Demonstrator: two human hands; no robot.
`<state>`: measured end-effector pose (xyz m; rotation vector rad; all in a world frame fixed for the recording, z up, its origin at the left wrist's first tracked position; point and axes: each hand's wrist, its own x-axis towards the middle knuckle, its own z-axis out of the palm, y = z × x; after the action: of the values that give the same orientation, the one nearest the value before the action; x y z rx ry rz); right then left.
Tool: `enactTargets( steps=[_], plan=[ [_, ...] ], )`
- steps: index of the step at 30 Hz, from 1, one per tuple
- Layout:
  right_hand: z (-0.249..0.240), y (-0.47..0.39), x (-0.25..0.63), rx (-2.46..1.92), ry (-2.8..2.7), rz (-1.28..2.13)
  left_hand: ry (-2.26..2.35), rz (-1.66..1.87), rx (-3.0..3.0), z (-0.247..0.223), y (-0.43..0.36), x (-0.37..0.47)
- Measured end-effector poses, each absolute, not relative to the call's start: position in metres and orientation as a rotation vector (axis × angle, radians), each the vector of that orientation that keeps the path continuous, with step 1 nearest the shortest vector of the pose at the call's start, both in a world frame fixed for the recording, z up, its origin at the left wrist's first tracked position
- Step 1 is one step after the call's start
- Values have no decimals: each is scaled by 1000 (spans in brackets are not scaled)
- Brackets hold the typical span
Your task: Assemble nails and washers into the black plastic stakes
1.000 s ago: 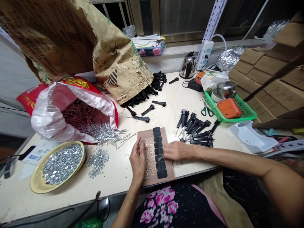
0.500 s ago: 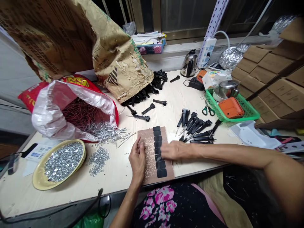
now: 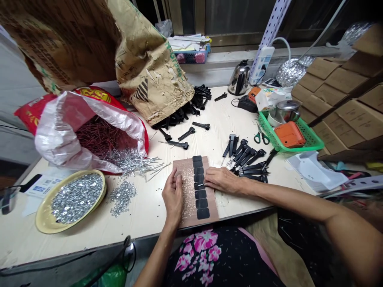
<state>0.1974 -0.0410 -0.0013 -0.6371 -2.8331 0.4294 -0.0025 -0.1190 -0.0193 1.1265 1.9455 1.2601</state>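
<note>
On the table lies a brown board (image 3: 213,205) with a column of black rounded pads (image 3: 202,213) and many pale specks (image 3: 188,199) beside them. My left hand (image 3: 173,195) rests at the board's left edge, fingers curled and thumb bent in; what they hold, if anything, is hidden. Over the right edge, my right hand (image 3: 223,180) is closed, pinching a thin metal pin (image 3: 200,185) whose tip lies over a middle pad. Right of the board is a pile of black plastic clips (image 3: 247,155), some with metal shafts sticking out.
Left stands a yellow bowl (image 3: 42,221) of washers, with loose washers (image 3: 123,197) nearby. A red and white bag (image 3: 54,135) spills nails (image 3: 134,163). A paper sack (image 3: 155,91) holds more black clips. Scissors (image 3: 261,137), a kettle (image 3: 239,77) and a green basket (image 3: 314,137) are at right.
My right hand has drawn back slightly up and right, so the pin over the pads now shows. My left hand has hardly moved. The whole view has shifted a little.
</note>
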Motion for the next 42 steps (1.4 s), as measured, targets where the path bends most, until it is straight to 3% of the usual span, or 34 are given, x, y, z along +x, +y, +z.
enactTargets(
  steps=[7, 10, 16, 23, 26, 30, 35, 42],
  plan=[
    [51, -3, 267, -1158, -2834, -123, 1946, 1241, 1147, -16, -121, -8],
    [63, 12, 258, -1188, -2795, -301, 1924, 1259, 1127, -17, -120, -10],
    [42, 50, 123, -1035, -2775, 28, 1866, 1314, 1095, -16, -127, -6],
    [-6, 79, 0, -1111, -2784, 126, 2097, 1305, 1257, -4, -171, -51],
    [-21, 82, -12, -1114, -2792, 149, 2424, 1274, 1299, -7, -193, -95],
    [-21, 80, -6, -1138, -2720, 152, 2673, 976, 1495, -15, -204, -135],
    [2, 65, 17, -912, -2453, 189, 2747, 590, 1710, -19, -189, -142],
    [17, 16, 48, -758, -2353, 482, 2753, 410, 1771, -23, -177, -143]
  ],
)
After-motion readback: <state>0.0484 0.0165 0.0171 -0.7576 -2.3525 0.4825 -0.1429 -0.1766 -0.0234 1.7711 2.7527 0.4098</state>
